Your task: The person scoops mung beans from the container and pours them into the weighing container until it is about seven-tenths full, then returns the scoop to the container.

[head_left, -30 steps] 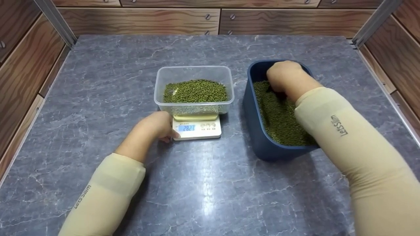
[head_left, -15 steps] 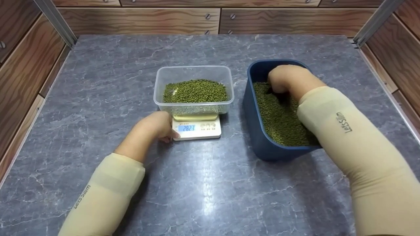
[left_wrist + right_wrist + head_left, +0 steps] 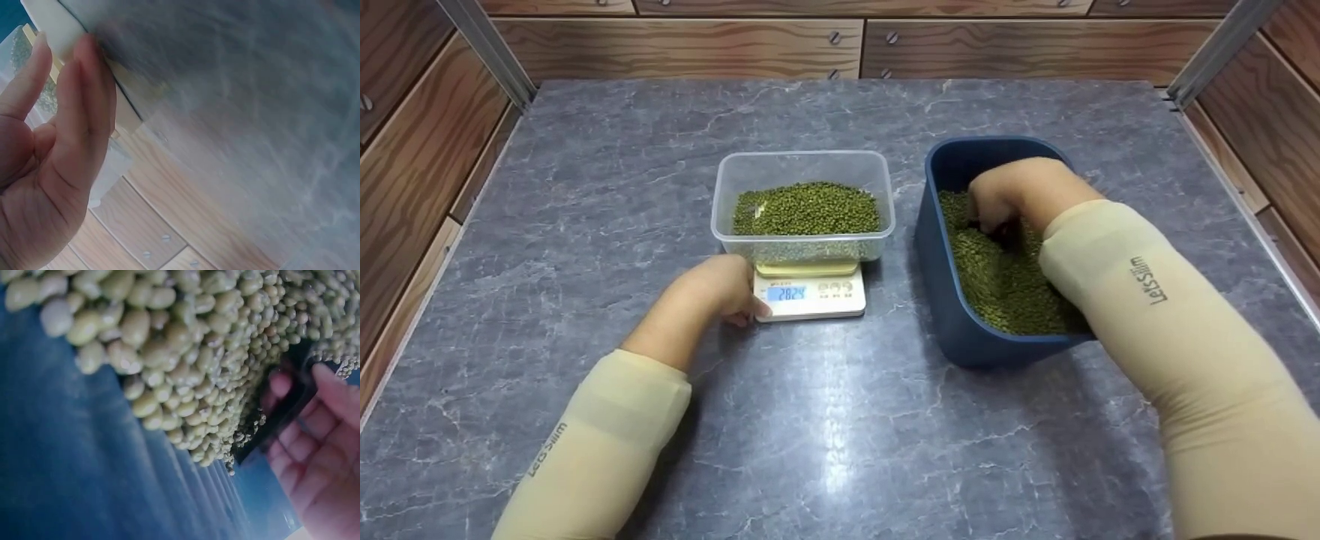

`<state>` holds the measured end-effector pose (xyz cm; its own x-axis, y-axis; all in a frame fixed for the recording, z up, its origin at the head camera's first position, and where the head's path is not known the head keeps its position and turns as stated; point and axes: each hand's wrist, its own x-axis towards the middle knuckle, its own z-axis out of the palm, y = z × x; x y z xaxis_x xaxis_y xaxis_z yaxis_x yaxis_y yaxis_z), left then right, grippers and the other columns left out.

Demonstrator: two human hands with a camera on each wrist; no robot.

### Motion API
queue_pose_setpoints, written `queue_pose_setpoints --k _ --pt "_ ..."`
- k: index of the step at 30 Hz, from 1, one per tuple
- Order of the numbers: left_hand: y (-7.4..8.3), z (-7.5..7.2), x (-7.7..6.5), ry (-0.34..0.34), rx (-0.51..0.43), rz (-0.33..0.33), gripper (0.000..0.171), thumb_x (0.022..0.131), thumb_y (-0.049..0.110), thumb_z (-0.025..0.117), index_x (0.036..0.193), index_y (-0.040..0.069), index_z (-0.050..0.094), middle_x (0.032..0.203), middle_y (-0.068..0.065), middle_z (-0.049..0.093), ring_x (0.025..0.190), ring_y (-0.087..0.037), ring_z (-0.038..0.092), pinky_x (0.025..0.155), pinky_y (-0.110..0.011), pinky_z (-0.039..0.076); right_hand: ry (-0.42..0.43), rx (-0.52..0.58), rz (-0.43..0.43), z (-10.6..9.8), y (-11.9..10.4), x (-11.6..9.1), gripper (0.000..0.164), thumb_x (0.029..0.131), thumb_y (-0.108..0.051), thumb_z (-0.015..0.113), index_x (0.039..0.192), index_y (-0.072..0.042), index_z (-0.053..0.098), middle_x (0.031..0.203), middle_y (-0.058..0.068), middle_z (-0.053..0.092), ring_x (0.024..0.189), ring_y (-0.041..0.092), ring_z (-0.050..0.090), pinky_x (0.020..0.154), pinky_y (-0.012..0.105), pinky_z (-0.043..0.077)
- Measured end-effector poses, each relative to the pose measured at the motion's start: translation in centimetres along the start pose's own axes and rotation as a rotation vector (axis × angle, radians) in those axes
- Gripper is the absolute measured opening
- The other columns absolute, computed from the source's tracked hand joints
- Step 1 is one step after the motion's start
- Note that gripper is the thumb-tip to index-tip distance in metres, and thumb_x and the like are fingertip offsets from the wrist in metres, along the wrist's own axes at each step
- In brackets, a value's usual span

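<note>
My left hand touches the front left corner of a white kitchen scale. In the left wrist view its fingers lie fairly straight along the scale's edge, thumb apart. A clear plastic box with mung beans inside sits on the scale. Inside a deep blue bin, my right hand is low over more mung beans. It grips a black scoop-like tool, seen in the right wrist view and partly sunk in the beans. The scoop's full shape is hidden.
Bin and scale stand side by side on a grey marbled table, a narrow gap between them. Wood-patterned panels close off the back and both sides. The scale's lit display faces me.
My right hand has shifted slightly toward me inside the bin, and the beans beneath it have been disturbed. The last digit on the scale's display looks different. My left hand has stayed put.
</note>
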<state>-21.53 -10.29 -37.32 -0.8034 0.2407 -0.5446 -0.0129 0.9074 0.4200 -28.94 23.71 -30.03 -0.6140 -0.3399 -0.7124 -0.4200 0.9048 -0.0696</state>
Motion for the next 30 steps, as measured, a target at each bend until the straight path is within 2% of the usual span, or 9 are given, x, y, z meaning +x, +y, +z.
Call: queue_pose_setpoints --k 3,8,11,17,21,30 --pt "0.0 0.0 -0.1 -0.002 -0.003 -0.001 0.023 0.073 0.02 0.076 0.081 0.003 0.063 0.074 -0.011 0.068 0.06 -0.017 0.063 0.055 -0.025 0.048 -0.039 0.01 -0.053 0.0 -0.1 0.0 0.029 0.07 0.003 0.049 0.056 -0.018 0.037 0.055 -0.005 0.04 0.05 0.009 0.037 0.05 0.023 0.031" --pt "0.0 0.0 -0.2 -0.006 -0.023 0.003 0.023 0.074 0.019 0.075 0.082 0.002 0.062 0.075 -0.011 0.067 0.06 -0.017 0.063 0.055 -0.025 0.048 -0.135 0.018 -0.126 -0.3 -0.3 0.0 0.032 0.072 0.003 0.05 0.057 -0.018 0.032 0.054 -0.006 0.033 0.05 0.008 0.031 0.05 0.022 0.027" --pt "0.0 0.1 -0.2 -0.007 -0.054 0.004 0.022 0.074 0.017 0.075 0.084 0.002 0.062 0.076 -0.011 0.066 0.061 -0.017 0.062 0.055 -0.025 0.05 -0.154 0.011 -0.154 -0.4 -0.2 -0.2 0.032 0.073 0.004 0.048 0.058 -0.018 0.03 0.056 -0.005 0.03 0.051 0.009 0.027 0.051 0.023 0.025" --pt "-0.1 0.1 -0.1 -0.005 -0.069 0.003 0.023 0.074 0.016 0.075 0.086 0.001 0.061 0.077 -0.011 0.066 0.061 -0.017 0.062 0.059 -0.027 0.051 -0.121 0.083 -0.17 -0.7 0.4 -1.0 0.034 0.076 0.004 0.048 0.058 -0.017 0.028 0.056 -0.005 0.025 0.051 0.011 0.024 0.052 0.024 0.025" --pt "-0.1 0.2 -0.1 -0.008 -0.066 -0.007 0.024 0.074 0.017 0.075 0.086 0.001 0.061 0.077 -0.011 0.066 0.062 -0.017 0.062 0.059 -0.027 0.051 -0.087 0.085 -0.19 -1.0 0.9 -1.6 0.035 0.076 0.003 0.051 0.057 -0.017 0.029 0.054 -0.006 0.024 0.05 0.01 0.022 0.051 0.023 0.025" --pt "-0.1 0.2 -0.1 -0.007 -0.085 -0.012 0.023 0.074 0.016 0.074 0.087 0.001 0.061 0.08 -0.012 0.066 0.065 -0.019 0.063 0.061 -0.029 0.052 -0.055 0.124 -0.14 -1.7 1.5 -2.9 0.032 0.076 0.001 0.052 0.058 -0.016 0.031 0.055 -0.006 0.025 0.05 0.009 0.023 0.052 0.023 0.025"
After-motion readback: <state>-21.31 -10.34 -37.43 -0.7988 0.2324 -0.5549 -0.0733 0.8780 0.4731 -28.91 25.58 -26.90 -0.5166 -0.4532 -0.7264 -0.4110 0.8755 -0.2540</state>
